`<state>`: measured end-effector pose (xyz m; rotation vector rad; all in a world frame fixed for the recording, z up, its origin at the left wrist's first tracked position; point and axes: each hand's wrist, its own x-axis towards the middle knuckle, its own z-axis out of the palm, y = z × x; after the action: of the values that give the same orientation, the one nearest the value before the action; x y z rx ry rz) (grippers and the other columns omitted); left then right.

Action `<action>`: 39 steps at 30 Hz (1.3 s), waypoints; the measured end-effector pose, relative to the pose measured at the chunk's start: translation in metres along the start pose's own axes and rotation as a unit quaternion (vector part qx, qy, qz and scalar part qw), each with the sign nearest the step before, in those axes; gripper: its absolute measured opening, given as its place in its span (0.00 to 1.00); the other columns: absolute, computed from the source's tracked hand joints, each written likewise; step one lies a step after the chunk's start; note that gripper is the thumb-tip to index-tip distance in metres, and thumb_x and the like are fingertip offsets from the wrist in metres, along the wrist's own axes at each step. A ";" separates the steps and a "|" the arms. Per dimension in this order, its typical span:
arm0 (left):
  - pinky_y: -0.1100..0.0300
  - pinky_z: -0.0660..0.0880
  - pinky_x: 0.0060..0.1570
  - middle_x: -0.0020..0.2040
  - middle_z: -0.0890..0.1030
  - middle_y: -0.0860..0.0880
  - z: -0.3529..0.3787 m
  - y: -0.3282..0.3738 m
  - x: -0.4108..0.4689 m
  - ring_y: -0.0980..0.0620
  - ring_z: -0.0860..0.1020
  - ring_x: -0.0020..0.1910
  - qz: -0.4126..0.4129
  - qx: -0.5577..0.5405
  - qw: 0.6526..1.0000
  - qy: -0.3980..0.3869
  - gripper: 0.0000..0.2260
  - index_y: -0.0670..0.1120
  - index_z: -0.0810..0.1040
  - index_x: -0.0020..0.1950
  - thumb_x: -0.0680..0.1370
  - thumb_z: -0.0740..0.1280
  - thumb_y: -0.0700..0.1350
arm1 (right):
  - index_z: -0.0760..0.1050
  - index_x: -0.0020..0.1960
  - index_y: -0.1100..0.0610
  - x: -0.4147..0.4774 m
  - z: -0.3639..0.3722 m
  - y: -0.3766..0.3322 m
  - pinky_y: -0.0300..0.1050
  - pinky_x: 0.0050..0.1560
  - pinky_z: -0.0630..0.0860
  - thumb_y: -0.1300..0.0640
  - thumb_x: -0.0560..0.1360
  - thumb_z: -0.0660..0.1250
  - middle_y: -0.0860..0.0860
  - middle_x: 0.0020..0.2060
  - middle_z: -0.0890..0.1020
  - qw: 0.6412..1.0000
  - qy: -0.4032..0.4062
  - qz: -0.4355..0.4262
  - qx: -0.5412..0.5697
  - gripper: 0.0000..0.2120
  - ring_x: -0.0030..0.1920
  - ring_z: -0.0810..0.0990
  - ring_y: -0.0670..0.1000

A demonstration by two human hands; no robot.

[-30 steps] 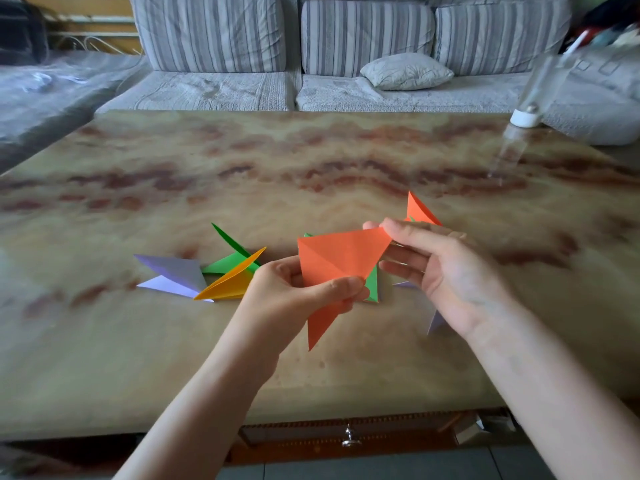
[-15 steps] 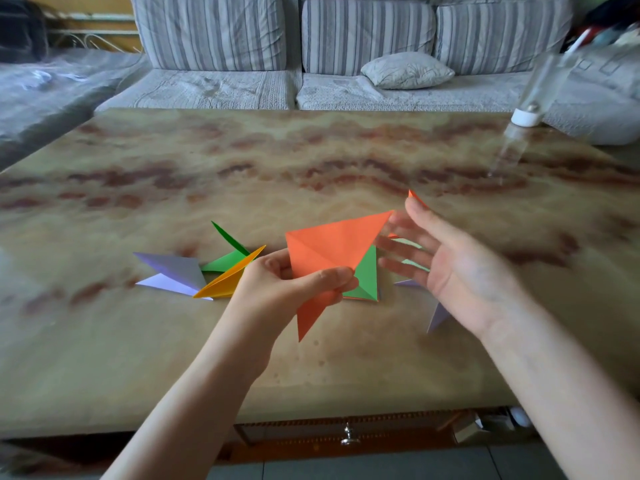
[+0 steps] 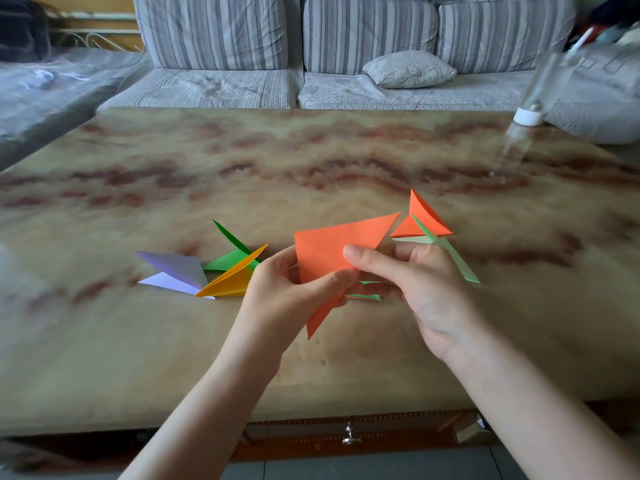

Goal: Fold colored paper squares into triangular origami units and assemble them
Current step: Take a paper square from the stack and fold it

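Both hands hold a folded orange paper unit (image 3: 332, 245) just above the marble table (image 3: 311, 161). My left hand (image 3: 291, 289) pinches its lower left part between thumb and fingers. My right hand (image 3: 412, 282) pinches its right side, thumb on top. Left of my hands lie folded units: purple (image 3: 173, 273), yellow (image 3: 232, 280) and green (image 3: 230, 252). Behind my right hand lie another orange unit (image 3: 420, 216) and a pale green one (image 3: 457, 259). A green piece (image 3: 363, 296) shows partly under my hands.
An upturned clear bottle with a white cap (image 3: 530, 112) stands at the table's far right. A striped sofa (image 3: 277, 39) with a grey pillow (image 3: 408, 69) runs behind the table. The table's front edge (image 3: 311, 415) lies close to me.
My right hand, open and off the paper half a second ago, has come back and now pinches the orange unit. The unit has turned a little in my left hand.
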<state>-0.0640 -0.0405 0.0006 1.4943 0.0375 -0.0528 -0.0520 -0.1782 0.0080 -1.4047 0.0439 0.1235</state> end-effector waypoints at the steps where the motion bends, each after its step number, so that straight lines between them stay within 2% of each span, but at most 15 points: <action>1: 0.67 0.77 0.35 0.38 0.85 0.46 0.000 0.000 0.000 0.55 0.82 0.34 0.000 0.003 1.000 0.004 0.08 0.40 0.82 0.48 0.70 0.73 0.37 | 0.81 0.35 0.61 0.000 -0.001 0.000 0.38 0.33 0.78 0.62 0.65 0.74 0.55 0.30 0.84 1.000 0.005 -0.006 0.001 0.03 0.31 0.83 0.52; 5: 0.69 0.76 0.33 0.32 0.84 0.48 0.002 0.002 -0.001 0.57 0.81 0.30 -0.012 -0.009 1.000 0.003 0.07 0.39 0.82 0.46 0.70 0.73 0.38 | 0.81 0.35 0.60 0.002 -0.005 -0.001 0.40 0.39 0.79 0.55 0.60 0.75 0.53 0.31 0.83 0.998 0.036 -0.035 -0.032 0.10 0.33 0.82 0.49; 8: 0.69 0.76 0.34 0.32 0.84 0.48 0.002 0.003 -0.001 0.57 0.81 0.30 -0.019 -0.015 1.000 0.007 0.07 0.39 0.81 0.45 0.69 0.74 0.38 | 0.81 0.36 0.61 0.004 -0.006 -0.001 0.40 0.39 0.79 0.56 0.61 0.75 0.52 0.30 0.83 0.998 0.044 -0.034 -0.030 0.09 0.32 0.81 0.49; 12: 0.70 0.75 0.33 0.34 0.84 0.47 0.000 0.003 -0.001 0.56 0.82 0.31 -0.028 -0.034 0.999 0.013 0.06 0.39 0.81 0.44 0.69 0.74 0.37 | 0.81 0.36 0.61 0.007 -0.008 -0.003 0.42 0.40 0.79 0.53 0.58 0.75 0.53 0.32 0.84 0.997 0.054 -0.037 -0.028 0.13 0.33 0.81 0.50; 15: 0.70 0.75 0.32 0.33 0.84 0.47 0.000 0.003 -0.001 0.56 0.82 0.31 -0.033 -0.030 0.999 0.011 0.06 0.38 0.81 0.44 0.69 0.74 0.36 | 0.80 0.35 0.61 0.008 -0.010 -0.006 0.39 0.36 0.79 0.56 0.60 0.75 0.54 0.32 0.83 0.997 0.058 -0.037 -0.026 0.10 0.32 0.81 0.49; 18: 0.68 0.78 0.35 0.35 0.85 0.47 -0.001 0.002 -0.001 0.55 0.83 0.32 -0.046 -0.043 0.998 0.009 0.06 0.39 0.81 0.44 0.68 0.74 0.36 | 0.80 0.35 0.58 0.008 -0.014 -0.009 0.32 0.28 0.73 0.59 0.67 0.74 0.53 0.32 0.84 0.997 0.066 -0.035 -0.027 0.04 0.30 0.82 0.47; 20: 0.68 0.78 0.35 0.35 0.85 0.47 -0.001 0.003 -0.001 0.55 0.83 0.33 -0.045 -0.038 0.998 0.008 0.06 0.40 0.81 0.43 0.68 0.74 0.35 | 0.80 0.36 0.58 0.009 -0.015 -0.011 0.31 0.28 0.72 0.59 0.67 0.73 0.53 0.33 0.84 0.997 0.067 -0.036 -0.028 0.04 0.30 0.82 0.47; 25: 0.68 0.78 0.35 0.33 0.85 0.47 -0.002 0.004 -0.001 0.56 0.82 0.31 -0.044 -0.025 0.999 0.015 0.05 0.40 0.81 0.42 0.69 0.74 0.35 | 0.80 0.37 0.59 0.011 -0.015 -0.009 0.36 0.31 0.76 0.59 0.67 0.74 0.53 0.33 0.85 0.997 0.065 -0.032 -0.027 0.04 0.32 0.83 0.48; 27: 0.68 0.78 0.35 0.33 0.85 0.47 -0.004 0.004 -0.002 0.56 0.82 0.31 -0.039 -0.019 0.999 0.018 0.05 0.40 0.81 0.42 0.68 0.74 0.34 | 0.81 0.39 0.59 0.013 -0.017 -0.009 0.46 0.42 0.79 0.57 0.65 0.75 0.53 0.35 0.85 0.996 0.069 -0.032 -0.037 0.07 0.34 0.83 0.49; 29: 0.68 0.78 0.34 0.34 0.85 0.47 -0.005 0.004 -0.003 0.56 0.82 0.32 -0.034 -0.015 0.999 0.022 0.05 0.40 0.81 0.42 0.68 0.74 0.34 | 0.81 0.40 0.59 0.013 -0.017 -0.010 0.55 0.51 0.78 0.54 0.61 0.75 0.53 0.36 0.85 0.996 0.068 -0.030 -0.040 0.11 0.36 0.84 0.50; 33: 0.68 0.78 0.34 0.34 0.85 0.47 -0.005 0.004 -0.003 0.56 0.82 0.31 -0.035 -0.002 0.999 0.023 0.05 0.41 0.80 0.41 0.68 0.74 0.33 | 0.81 0.39 0.59 0.014 -0.018 -0.011 0.54 0.49 0.77 0.52 0.59 0.75 0.53 0.35 0.85 0.996 0.074 -0.035 -0.043 0.13 0.34 0.83 0.51; 36: 0.67 0.79 0.36 0.33 0.85 0.47 -0.006 0.005 -0.003 0.56 0.82 0.31 -0.033 0.002 0.999 0.021 0.06 0.41 0.80 0.41 0.68 0.73 0.33 | 0.81 0.38 0.59 0.015 -0.019 -0.011 0.59 0.54 0.76 0.52 0.58 0.75 0.53 0.36 0.85 0.995 0.079 -0.037 -0.041 0.14 0.35 0.83 0.52; 39: 0.67 0.79 0.35 0.33 0.84 0.47 -0.008 0.004 -0.004 0.56 0.82 0.31 -0.035 0.003 0.999 0.020 0.06 0.40 0.80 0.42 0.68 0.73 0.33 | 0.81 0.38 0.59 0.016 -0.021 -0.011 0.58 0.53 0.76 0.51 0.57 0.75 0.52 0.35 0.85 0.995 0.078 -0.039 -0.047 0.14 0.35 0.83 0.52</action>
<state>-0.0675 -0.0320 0.0046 1.4997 0.1221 -0.0789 -0.0342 -0.1998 0.0139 -1.5067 0.1135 -0.0488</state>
